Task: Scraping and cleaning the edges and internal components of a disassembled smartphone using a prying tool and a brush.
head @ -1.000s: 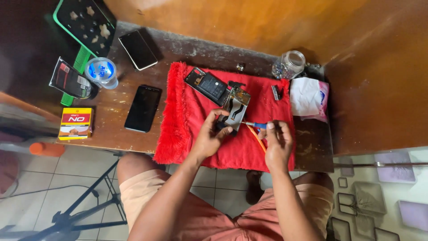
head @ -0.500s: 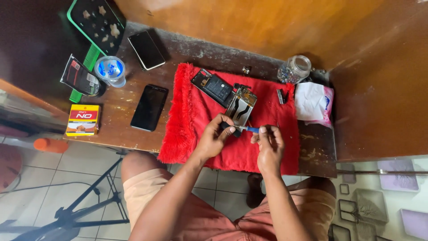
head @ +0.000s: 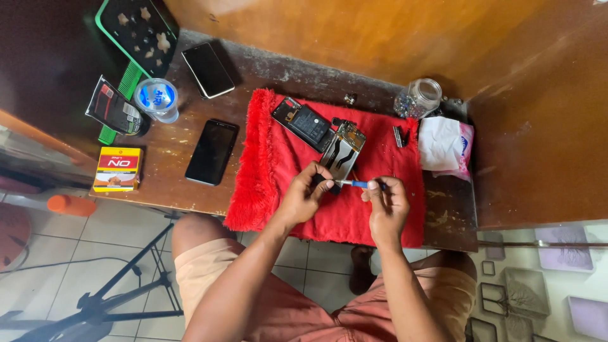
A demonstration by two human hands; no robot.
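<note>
Spare phone (head: pixel 211 152) sits left on the table, removed back part (head: pixel 306 121) on the red mat (head: pixel 266 183). Left hand (head: pixel 303 196) pinches the open phone (head: pixel 342 151); right hand (head: pixel 386 206) closes round a blue screwdriver (head: pixel 354 184), tip at the phone's lower edge. Disassembly well along, board not yet out.

Over on the wooden table (head: pixel 253 69), a black phone (head: pixel 212 152) lying face up, left of the red fluffy mat (head: pixel 278 171). Farther back, a second dark phone (head: pixel 208 69), tilted. Beside it a capped water cup (head: pixel 156 99), and behind that a green-rimmed tray (head: pixel 136 28) dotted with small parts. At the table's left edge, a yellow and red box (head: pixel 118 168). Far right, a glass jar (head: pixel 418 97) and a white tissue pack (head: pixel 445 146). Down on the tiled floor (head: pixel 76 253), a black tripod (head: pixel 107 297).
</note>
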